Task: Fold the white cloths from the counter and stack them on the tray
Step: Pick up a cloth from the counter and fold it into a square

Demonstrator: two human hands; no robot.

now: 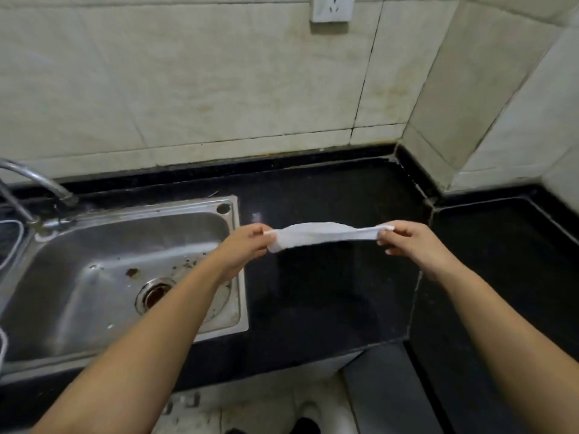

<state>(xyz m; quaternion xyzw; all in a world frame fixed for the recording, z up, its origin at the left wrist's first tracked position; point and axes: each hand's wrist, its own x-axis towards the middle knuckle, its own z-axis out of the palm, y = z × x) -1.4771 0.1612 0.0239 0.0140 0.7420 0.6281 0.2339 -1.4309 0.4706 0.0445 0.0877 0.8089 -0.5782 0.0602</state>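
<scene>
Mid-frame, above the black stone counter (pixel 329 292): left hand (pixel 247 242) and right hand (pixel 407 242) each pinch an end of a small white cloth (pixel 316 234), stretched taut in the air. Folding step. Next likely: bring the ends together evenly. No tray visible.

Tiled wall (pixel 188 73); steel sink (pixel 94 277)

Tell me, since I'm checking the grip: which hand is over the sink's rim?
The left hand, pinching the white cloth's left end, is over the sink rim. The right hand holds the other end over the black counter.
</scene>
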